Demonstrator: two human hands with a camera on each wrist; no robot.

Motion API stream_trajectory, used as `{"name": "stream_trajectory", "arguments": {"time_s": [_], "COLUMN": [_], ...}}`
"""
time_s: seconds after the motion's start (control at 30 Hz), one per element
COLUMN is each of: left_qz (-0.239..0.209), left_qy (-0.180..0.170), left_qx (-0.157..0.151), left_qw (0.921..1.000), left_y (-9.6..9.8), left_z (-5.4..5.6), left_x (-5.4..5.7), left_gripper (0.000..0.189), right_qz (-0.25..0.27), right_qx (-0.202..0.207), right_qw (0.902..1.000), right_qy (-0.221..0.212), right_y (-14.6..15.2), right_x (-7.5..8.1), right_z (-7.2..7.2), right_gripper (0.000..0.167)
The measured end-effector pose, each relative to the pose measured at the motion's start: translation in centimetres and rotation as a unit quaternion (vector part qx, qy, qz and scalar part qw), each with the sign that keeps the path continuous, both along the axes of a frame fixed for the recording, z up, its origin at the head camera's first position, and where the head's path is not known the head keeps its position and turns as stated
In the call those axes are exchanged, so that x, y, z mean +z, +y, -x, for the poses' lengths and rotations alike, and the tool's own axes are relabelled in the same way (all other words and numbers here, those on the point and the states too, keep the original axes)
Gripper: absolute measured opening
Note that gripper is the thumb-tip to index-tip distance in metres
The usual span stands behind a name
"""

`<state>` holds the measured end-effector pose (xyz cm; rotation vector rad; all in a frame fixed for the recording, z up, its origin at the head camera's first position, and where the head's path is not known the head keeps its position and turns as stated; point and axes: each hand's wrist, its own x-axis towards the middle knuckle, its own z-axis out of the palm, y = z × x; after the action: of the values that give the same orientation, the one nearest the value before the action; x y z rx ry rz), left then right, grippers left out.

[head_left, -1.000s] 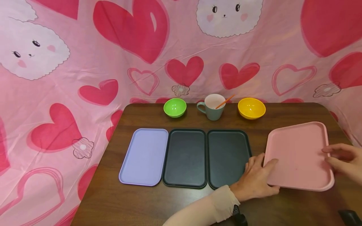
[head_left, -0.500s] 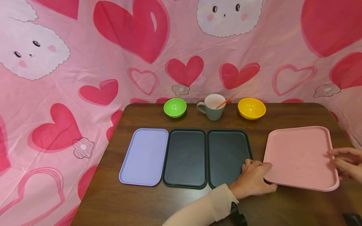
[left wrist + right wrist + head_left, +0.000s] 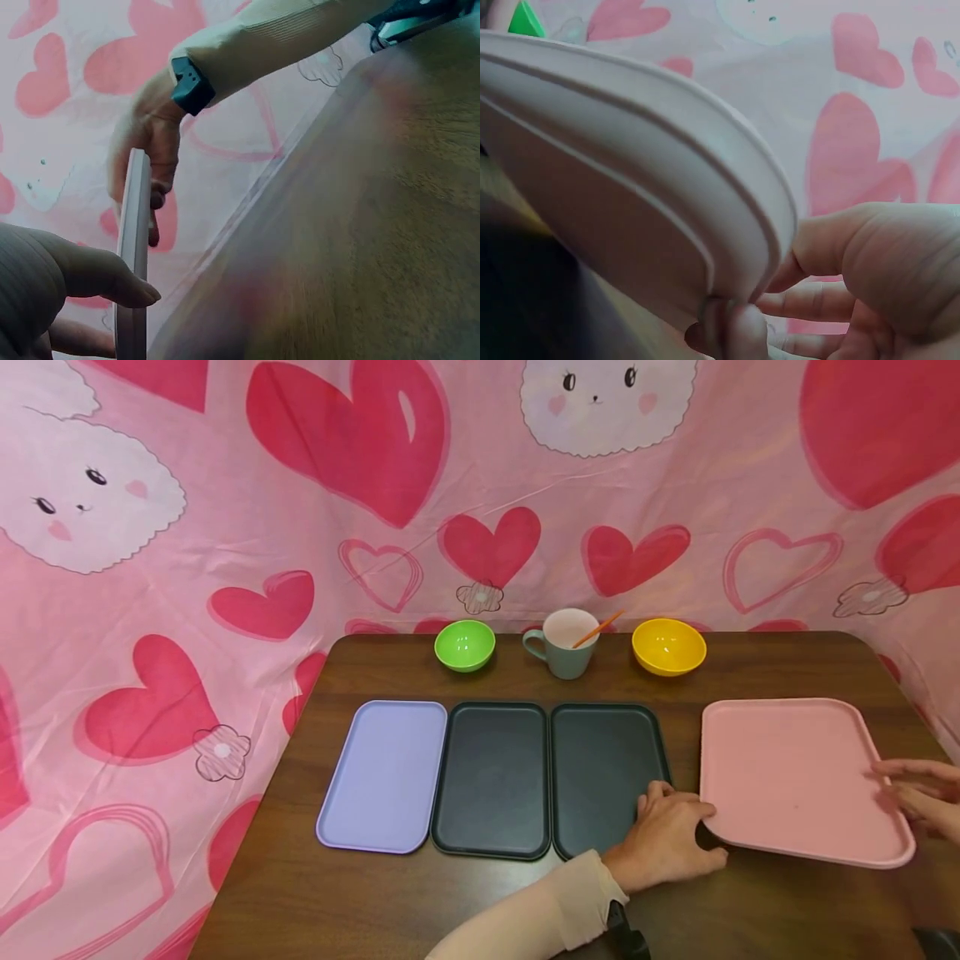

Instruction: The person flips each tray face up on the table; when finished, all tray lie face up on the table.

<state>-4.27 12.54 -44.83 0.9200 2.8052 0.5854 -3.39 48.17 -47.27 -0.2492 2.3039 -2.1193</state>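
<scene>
A pink tray (image 3: pixel 795 768) is at the right of the table, its near edge raised off the wood in the head view. My left hand (image 3: pixel 663 839) pinches its near left corner, the fingers on top and the thumb beneath. In the left wrist view, the thumb (image 3: pixel 112 279) crosses the rim of the tray, seen edge-on. My right hand (image 3: pixel 926 793), partly out of the head view, grips the right rim. In the right wrist view, fingertips (image 3: pixel 742 330) press the tray's underside (image 3: pixel 615 217).
Left of the pink tray lie a lilac tray (image 3: pixel 382 777) and two black trays (image 3: pixel 491 781), side by side. Behind them stand a green bowl (image 3: pixel 465 647), a mug (image 3: pixel 567 660) with an orange stick (image 3: pixel 597 629), and a yellow bowl (image 3: pixel 669 649). A heart-patterned cloth (image 3: pixel 360 435) hangs behind.
The pink tray has shifted to the right and turned a little. My right hand has moved right with it, while the left hand has slid slightly left and nearer.
</scene>
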Motion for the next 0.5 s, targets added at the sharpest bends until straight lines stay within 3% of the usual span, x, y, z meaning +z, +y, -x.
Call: {"name": "stream_trajectory", "arguments": {"time_s": [0.13,0.23,0.5], "left_qz": [0.021,0.035,0.062], "left_qy": [0.035,0.048,0.048], "left_qx": [-0.014,-0.025,-0.047], "left_qw": [0.9991,0.998,0.9958], "left_y": [-0.1,-0.1,0.1], "left_z": [-0.4,-0.8,-1.6], "left_x": [0.0,0.0,-0.1], "left_gripper": [0.038,0.036,0.029], "right_qz": [-0.024,-0.086,-0.163], "right_qx": [-0.007,-0.042,-0.101], "right_qw": [0.9995,0.9943,0.9755], "right_qy": [-0.02,-0.048,-0.108], "right_y": [1.7,1.5,-2.9], "right_x": [-2.4,-2.5,1.0], "right_z": [0.5,0.6,0.0], "right_gripper": [0.066,0.067,0.054]}}
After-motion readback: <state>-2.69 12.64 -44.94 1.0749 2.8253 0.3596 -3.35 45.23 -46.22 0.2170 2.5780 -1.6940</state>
